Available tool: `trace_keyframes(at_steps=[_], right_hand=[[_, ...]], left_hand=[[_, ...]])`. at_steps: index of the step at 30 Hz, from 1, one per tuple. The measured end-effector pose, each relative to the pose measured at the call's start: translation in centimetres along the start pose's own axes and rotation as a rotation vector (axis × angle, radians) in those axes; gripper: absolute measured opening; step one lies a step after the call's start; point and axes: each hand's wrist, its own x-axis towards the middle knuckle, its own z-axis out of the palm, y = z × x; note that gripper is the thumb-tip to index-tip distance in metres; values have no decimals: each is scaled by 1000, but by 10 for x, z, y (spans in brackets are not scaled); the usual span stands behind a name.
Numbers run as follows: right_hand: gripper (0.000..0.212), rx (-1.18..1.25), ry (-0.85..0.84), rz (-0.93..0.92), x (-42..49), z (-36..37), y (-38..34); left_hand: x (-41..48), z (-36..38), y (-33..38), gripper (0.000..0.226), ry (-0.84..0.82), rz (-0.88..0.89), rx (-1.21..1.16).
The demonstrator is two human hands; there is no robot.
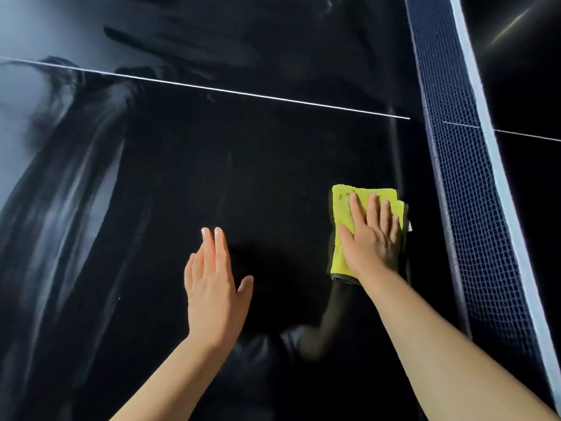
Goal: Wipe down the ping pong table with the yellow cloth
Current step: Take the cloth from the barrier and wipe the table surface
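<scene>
Right hand (372, 238) is pressing the folded yellow cloth (341, 205) flat on the dark desk (243, 162). Its fingers (355, 208) are straight and slightly spread, likely to load the whole pad. Left hand (212, 293) is staying out of it, open, fingers together, holding nothing. Net (473, 208) is closing off the fingers' right; open room is lying ahead and left, toward the white line (243, 94).

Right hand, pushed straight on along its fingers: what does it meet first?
Nothing solid, it seems. The right hand, flat on the yellow cloth, faces bare table up to the white line. The net runs close alongside on its right; it may brush it there.
</scene>
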Motion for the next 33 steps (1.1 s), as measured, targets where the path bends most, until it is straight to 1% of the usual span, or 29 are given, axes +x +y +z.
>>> trace_keyframes(at_steps=[6, 11, 13, 15, 19, 21, 25, 29, 33], right_hand=[[67, -5, 2, -256, -18, 4, -120], [66, 9, -27, -501, -44, 8, -213], [65, 3, -51, -596, -57, 11, -240], [64, -9, -55, -641, -62, 13, -250], [64, 12, -27, -680, -54, 13, -235], [63, 41, -14, -664, -45, 11, -221], [64, 79, 20, -491, -13, 5, -169], [63, 103, 43, -291, 28, -4, -90], [62, 141, 54, -98, 57, -12, -10]], left_hand=[[-6, -26, -43, 95, 61, -84, 14], [-17, -43, -81, 90, 31, -168, 85], [-22, -49, -95, 90, 31, -197, 119], [-24, -54, -102, 89, 33, -222, 134], [-21, -55, -95, 86, 30, -237, 143], [-15, -52, -83, 85, 34, -218, 142], [3, -37, -50, 83, 11, -115, 168], [21, -14, -10, 83, -40, 9, 181], [33, 9, 31, 81, -66, 83, 162]])
